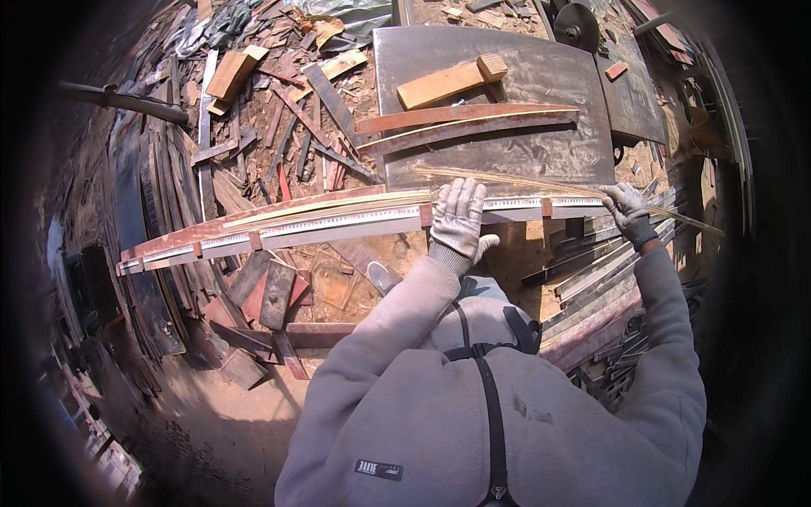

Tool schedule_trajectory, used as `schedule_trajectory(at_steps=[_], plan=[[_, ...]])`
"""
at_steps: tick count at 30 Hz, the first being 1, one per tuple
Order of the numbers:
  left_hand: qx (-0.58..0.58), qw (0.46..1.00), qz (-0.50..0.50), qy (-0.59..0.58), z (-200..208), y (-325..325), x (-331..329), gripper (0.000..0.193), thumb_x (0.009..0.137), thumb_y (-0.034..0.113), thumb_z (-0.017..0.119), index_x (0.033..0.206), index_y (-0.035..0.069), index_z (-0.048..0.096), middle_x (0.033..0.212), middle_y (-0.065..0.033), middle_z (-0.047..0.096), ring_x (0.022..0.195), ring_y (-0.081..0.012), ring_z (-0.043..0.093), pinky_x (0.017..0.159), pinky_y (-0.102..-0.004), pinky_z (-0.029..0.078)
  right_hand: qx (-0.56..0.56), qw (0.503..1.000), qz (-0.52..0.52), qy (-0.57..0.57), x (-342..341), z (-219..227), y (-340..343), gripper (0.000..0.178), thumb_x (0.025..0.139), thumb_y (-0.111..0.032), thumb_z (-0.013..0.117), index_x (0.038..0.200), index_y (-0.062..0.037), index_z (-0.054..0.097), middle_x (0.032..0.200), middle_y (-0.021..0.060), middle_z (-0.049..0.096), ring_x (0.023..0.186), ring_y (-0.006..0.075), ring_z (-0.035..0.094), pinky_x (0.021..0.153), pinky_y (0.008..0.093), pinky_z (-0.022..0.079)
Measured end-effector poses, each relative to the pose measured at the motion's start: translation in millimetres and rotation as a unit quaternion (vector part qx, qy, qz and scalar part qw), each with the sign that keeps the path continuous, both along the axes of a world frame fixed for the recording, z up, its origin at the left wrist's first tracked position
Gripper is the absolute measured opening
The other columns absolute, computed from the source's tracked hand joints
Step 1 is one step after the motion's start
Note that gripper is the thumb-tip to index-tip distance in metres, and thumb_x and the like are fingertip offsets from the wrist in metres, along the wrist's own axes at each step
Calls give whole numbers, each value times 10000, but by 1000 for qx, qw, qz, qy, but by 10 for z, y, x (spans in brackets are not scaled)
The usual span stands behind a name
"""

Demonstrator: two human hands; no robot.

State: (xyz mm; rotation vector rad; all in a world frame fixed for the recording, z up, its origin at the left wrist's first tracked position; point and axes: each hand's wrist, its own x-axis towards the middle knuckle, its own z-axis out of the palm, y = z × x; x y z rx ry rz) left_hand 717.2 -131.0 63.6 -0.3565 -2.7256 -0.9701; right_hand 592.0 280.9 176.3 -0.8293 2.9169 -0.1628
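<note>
Both my hands wear pale grey work gloves. My left hand [459,218] lies flat, fingers stretched, across a long measuring rail [338,221] with a marked scale and several small reddish blocks along it. Against the rail's far side, left of that hand, lie a reddish board [177,241] and a pale wood strip [325,209]. Farther right, my right hand [626,209] is closed around a thin, rough-edged wood strip [524,181], which slants over the table edge and sticks out past the hand. The palm side of each hand is hidden.
Beyond the rail stands a dark metal table [541,72], bearing a wood block [448,83] and two long reddish strips [481,127]. A round blade [576,27] stands at the far right. Wood scraps [279,287] litter the ground left; stacked boards [600,291] lie near right.
</note>
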Motion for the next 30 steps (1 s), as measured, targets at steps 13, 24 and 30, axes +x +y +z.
schedule_trajectory(at_steps=[13, 24, 30], plan=[[-200, 953, 42, -226, -314, 35, -661, 1333, 559, 444, 952, 1601, -18, 261, 1589, -228, 378, 1507, -392, 331, 1289, -501, 213, 16, 990, 72, -117, -1223, -1281, 1315, 221, 969, -319, 704, 1139, -179, 710, 995, 86, 627, 985, 327, 612, 842, 467, 505], [-186, 969, -26, -158, -488, 299, -1036, 446, 843, 62, 647, 1288, 81, 657, 1256, -137, 653, 1147, -380, 575, 1026, -491, 491, 55, 977, 18, -205, -1290, -1260, 1088, 388, 1004, -441, 594, 1188, -147, 767, 1175, 141, 677, 1162, 344, 592, 1013, 489, 464], [-239, 940, -28, -242, -391, 575, -1313, 486, 760, 63, 649, 1246, 79, 656, 1261, -141, 642, 1112, -387, 575, 1017, -480, 493, 72, 981, 114, -138, -946, -1293, 945, 850, 824, -456, 783, 1470, 14, 494, 1404, 207, 566, 1353, 386, 512, 1146, 488, 381]])
